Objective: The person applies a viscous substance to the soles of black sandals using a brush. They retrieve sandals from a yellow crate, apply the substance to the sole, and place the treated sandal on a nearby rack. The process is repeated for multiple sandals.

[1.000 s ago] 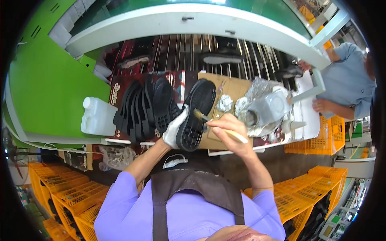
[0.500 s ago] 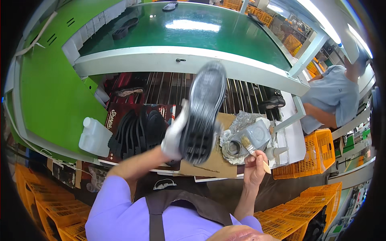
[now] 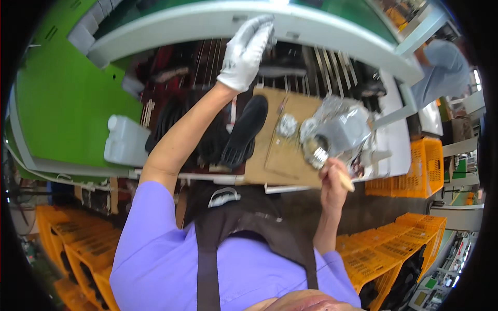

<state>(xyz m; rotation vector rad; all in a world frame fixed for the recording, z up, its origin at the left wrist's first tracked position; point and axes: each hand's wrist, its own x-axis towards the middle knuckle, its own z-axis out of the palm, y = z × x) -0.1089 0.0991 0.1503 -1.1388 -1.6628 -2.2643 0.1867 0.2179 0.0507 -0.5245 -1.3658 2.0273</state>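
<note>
My left hand (image 3: 244,59), in a white glove, is stretched out over the pale front beam (image 3: 171,31). Its fingers are extended, and no sole shows in it. My bare right hand (image 3: 333,181) grips a brush (image 3: 346,181) by its wooden handle; its bristle end is at the mouth of a clear plastic container (image 3: 345,129) wrapped in crumpled film. A black shoe sole (image 3: 246,124) lies slanted at the left side of the brown cardboard (image 3: 290,163). More dark soles (image 3: 168,119) stand beside it, partly behind my left forearm. A white wad (image 3: 286,125) rests on the cardboard.
Beyond the beam runs a green belt surface (image 3: 342,13). A white jug (image 3: 125,140) stands by the green panel (image 3: 72,114). At right are a nozzle bottle (image 3: 381,155), an orange crate (image 3: 415,166) and another person (image 3: 446,67). Orange crates (image 3: 384,249) line the floor behind me.
The sole held in my left hand is no longer seen there; that hand has moved far forward to the beam. The brush has stayed by the container. My view has tilted downward.
</note>
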